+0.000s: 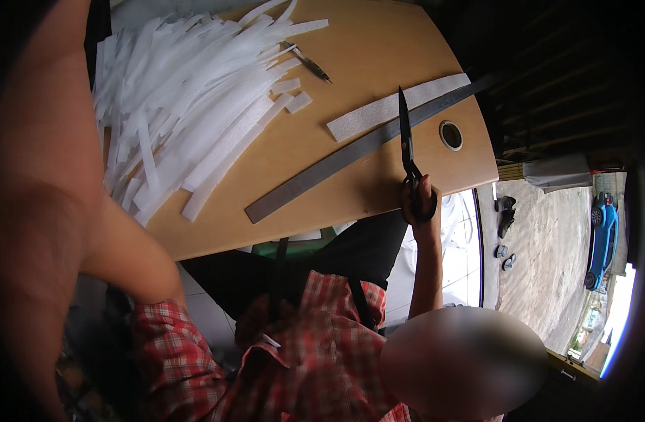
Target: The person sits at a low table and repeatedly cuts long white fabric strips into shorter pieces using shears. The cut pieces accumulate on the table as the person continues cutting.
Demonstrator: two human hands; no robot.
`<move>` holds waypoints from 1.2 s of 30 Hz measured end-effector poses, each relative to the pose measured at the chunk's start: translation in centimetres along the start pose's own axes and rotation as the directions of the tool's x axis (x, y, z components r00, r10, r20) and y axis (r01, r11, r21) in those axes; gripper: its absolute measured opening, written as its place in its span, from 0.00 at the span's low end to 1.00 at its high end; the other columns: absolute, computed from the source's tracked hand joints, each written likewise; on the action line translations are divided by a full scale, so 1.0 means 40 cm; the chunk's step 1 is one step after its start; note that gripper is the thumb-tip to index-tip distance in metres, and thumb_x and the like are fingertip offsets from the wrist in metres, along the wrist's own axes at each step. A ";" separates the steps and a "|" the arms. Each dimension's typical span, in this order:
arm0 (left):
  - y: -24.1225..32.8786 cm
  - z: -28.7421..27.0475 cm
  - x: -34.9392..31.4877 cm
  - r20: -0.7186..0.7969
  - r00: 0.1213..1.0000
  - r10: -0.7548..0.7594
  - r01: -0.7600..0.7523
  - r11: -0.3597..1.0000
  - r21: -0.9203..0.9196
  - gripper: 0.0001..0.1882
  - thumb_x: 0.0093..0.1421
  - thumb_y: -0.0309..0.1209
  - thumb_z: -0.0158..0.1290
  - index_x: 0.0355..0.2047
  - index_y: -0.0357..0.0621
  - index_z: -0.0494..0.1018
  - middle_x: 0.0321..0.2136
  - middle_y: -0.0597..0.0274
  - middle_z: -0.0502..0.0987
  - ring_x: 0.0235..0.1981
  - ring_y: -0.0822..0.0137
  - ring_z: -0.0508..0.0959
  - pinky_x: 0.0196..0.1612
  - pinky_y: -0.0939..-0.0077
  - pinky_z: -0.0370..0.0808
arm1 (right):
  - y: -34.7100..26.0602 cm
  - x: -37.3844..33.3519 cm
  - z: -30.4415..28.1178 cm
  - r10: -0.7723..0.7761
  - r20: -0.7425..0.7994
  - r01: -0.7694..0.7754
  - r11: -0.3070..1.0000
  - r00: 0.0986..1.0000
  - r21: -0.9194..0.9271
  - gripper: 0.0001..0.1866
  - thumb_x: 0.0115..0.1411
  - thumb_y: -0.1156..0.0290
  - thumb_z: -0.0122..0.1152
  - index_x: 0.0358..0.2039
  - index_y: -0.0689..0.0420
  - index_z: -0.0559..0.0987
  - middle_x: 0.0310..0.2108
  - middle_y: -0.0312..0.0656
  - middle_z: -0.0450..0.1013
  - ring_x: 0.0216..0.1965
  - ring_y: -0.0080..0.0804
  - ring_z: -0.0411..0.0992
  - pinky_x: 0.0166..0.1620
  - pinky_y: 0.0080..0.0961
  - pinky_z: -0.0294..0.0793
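Note:
My right hand [426, 202] is closed around the handles of black scissors [406, 137] at the table's near edge. The blades point away from me and look closed. Beyond them, a long grey metal ruler [322, 174] lies slanted over the wooden tabletop [378, 42]. Along the ruler's far side rests a flat white foam strip [385, 112]; the scissors' tip reaches over it. My left arm [118, 246] is bent up close to the camera and fills the left side, blurred. The fingers of that hand do not show.
A big pile of white foam strips [189, 91] covers the table's left part. Near it lie a dark pen-like tool [310, 63] and small foam offcuts [299, 102]. A round hole [451, 135] pierces the right end. Shoes [506, 214] and a blue car [602, 239] are outside.

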State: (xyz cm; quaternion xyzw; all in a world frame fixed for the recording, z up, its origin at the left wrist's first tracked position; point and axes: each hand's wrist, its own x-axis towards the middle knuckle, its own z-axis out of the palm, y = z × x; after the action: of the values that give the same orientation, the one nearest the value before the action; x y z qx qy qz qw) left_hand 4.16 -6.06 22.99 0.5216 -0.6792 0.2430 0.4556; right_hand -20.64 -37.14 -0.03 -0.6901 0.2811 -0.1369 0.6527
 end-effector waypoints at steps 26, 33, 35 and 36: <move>-0.177 0.509 -0.312 0.379 0.359 -0.853 0.911 0.408 0.056 0.11 0.55 0.31 0.61 0.32 0.38 0.72 0.26 0.58 0.78 0.25 0.69 0.77 0.31 0.71 0.72 | 0.036 0.018 -0.040 -0.019 0.175 0.000 0.994 0.984 0.107 0.38 0.57 0.30 0.49 0.32 0.60 0.72 0.14 0.32 0.63 0.10 0.18 0.59 0.13 0.15 0.54; -0.050 0.338 -0.363 0.410 0.099 -0.907 0.982 0.155 0.105 0.06 0.59 0.24 0.58 0.34 0.34 0.73 0.22 0.63 0.75 0.21 0.77 0.71 0.26 0.79 0.68 | 0.032 0.016 -0.039 -0.021 0.132 0.014 0.998 0.991 0.057 0.37 0.60 0.31 0.45 0.31 0.59 0.72 0.14 0.32 0.63 0.10 0.17 0.59 0.14 0.15 0.54; -0.018 0.321 -0.395 0.384 0.146 -0.912 0.973 0.202 0.109 0.07 0.58 0.24 0.58 0.34 0.34 0.73 0.22 0.63 0.75 0.21 0.77 0.70 0.26 0.78 0.68 | 0.022 0.015 -0.032 -0.019 0.125 0.014 0.999 0.992 0.042 0.37 0.61 0.31 0.45 0.31 0.60 0.72 0.14 0.31 0.62 0.10 0.17 0.58 0.14 0.16 0.52; -0.008 0.314 -0.406 0.369 0.174 -0.913 0.967 0.229 0.109 0.07 0.58 0.24 0.59 0.34 0.34 0.73 0.22 0.63 0.75 0.21 0.77 0.70 0.26 0.78 0.68 | 0.019 0.015 -0.032 -0.013 0.128 0.008 0.999 0.992 0.041 0.37 0.61 0.31 0.45 0.31 0.60 0.72 0.14 0.31 0.62 0.10 0.16 0.58 0.14 0.16 0.52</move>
State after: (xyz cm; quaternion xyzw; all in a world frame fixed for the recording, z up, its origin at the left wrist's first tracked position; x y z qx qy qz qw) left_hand 0.51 -8.38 2.90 0.8264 -0.2972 -0.2410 0.4132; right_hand -21.00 -38.52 -0.73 -0.6857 0.2320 -0.1015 0.6824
